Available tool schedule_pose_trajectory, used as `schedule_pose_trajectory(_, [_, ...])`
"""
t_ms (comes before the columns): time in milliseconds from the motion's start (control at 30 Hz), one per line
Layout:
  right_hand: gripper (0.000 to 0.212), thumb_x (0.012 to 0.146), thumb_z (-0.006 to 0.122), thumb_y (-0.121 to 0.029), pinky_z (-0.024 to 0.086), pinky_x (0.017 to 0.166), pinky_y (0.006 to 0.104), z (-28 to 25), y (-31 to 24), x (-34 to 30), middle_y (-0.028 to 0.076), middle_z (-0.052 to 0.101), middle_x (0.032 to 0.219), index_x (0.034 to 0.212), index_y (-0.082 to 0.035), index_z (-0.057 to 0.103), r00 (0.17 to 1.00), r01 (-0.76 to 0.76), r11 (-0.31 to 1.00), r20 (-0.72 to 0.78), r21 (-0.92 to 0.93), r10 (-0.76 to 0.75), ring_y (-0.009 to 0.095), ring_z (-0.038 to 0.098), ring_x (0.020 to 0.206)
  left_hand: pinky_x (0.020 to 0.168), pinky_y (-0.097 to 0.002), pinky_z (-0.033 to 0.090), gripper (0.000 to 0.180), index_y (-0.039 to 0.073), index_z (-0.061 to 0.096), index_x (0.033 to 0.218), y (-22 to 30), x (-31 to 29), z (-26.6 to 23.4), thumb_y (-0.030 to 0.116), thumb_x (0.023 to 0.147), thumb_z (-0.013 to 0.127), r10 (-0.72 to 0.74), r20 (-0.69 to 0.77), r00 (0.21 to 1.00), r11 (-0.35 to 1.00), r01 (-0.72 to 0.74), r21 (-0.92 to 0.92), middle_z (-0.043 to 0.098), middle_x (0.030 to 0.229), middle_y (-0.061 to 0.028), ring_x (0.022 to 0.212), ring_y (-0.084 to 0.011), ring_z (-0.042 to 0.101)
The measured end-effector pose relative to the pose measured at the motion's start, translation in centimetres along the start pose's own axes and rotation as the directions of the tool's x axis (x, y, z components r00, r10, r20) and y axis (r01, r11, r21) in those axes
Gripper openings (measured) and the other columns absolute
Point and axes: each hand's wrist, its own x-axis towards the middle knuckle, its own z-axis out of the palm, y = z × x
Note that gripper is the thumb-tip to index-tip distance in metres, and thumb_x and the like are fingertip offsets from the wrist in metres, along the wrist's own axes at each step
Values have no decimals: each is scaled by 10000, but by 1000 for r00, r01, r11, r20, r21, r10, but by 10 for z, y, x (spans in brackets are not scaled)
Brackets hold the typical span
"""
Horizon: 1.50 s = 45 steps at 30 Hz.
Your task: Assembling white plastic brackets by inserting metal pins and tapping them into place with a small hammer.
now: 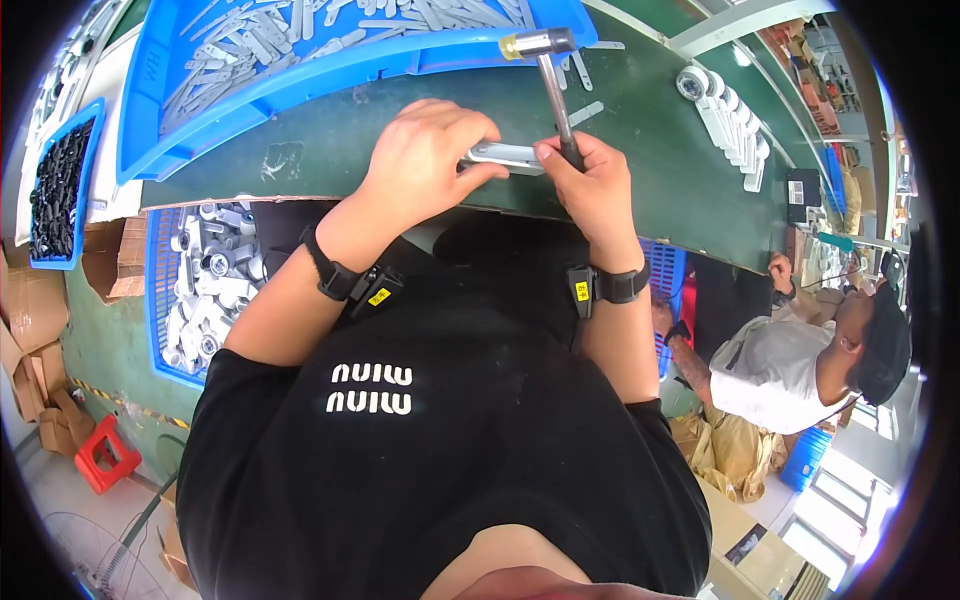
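My left hand [425,155] is closed on the left end of a long, narrow light-grey part [505,153], thumb below and fingers above. At its other end, the thumb of my right hand [597,190] presses against the same part. That right hand also grips a hammer [555,95] by its dark lower handle. The hammer stands nearly upright, its head of yellowish and dark faces above the bench. Fingers hide both ends of the grey part.
A large blue tray [300,88] of flat grey strips lies ahead on the green bench [680,190]. Round-ended grey parts [735,130] line up at right. A blue crate [160,310] of similar parts sits lower left. A small tray [75,250] holds black pieces. A co-worker [780,365] is at right.
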Motion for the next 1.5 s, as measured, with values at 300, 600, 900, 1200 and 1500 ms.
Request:
schedule_pose_trajectory(300, [170, 978, 817, -192, 351, 574, 270, 1, -6, -3, -80, 514, 653, 986, -22, 808, 998, 57, 980, -23, -190, -63, 33, 445, 634, 1041, -482, 572, 260, 68, 758, 849, -2, -1, 7, 278, 819, 908, 137, -132, 982, 991, -136, 11, 810, 983, -32, 942, -263, 757])
schedule_pose_trajectory(600, [224, 985, 822, -220, 394, 566, 318, -3, 17, 4, -30, 523, 653, 959, 0, 784, 982, 180, 971, -29, -159, -187, 43, 450, 671, 1001, -485, 529, 209, 74, 741, 895, 9, 11, -1, 238, 851, 863, 170, -55, 984, 982, -164, 99, 758, 943, -51, 924, -287, 723])
schedule_pose_trajectory(900, [241, 969, 795, -216, 501, 636, 413, -5, 0, -6, 212, 661, 747, 957, 18, 740, 982, 187, 961, 44, -204, -182, 276, 593, 626, 1021, -504, 605, 170, -2, 741, 1021, 34, 8, 3, 86, 893, 808, 102, 20, 995, 987, -103, 120, 769, 1085, -148, 1001, -389, 739])
schedule_pose_trajectory(1200, [265, 986, 795, -215, 479, 622, 380, -2, 11, -3, 158, 628, 705, 912, 18, 692, 974, 225, 956, 9, -191, -227, 189, 523, 619, 925, -444, 620, 177, 1, 769, 1023, 39, 14, 10, 66, 865, 811, 140, 19, 990, 982, -141, 122, 772, 1108, -121, 999, -343, 747])
schedule_pose_trajectory(1500, [406, 1050, 713, -97, 591, 835, 353, -8, 37, -20, 82, 804, 1183, 1449, -27, 681, 826, 546, 834, -113, -74, -551, 135, 662, 902, 754, -448, 592, 91, 22, 733, 950, 36, 15, 17, 49, 864, 747, 186, -21, 982, 970, -180, 166, 714, 986, -116, 902, -329, 715])
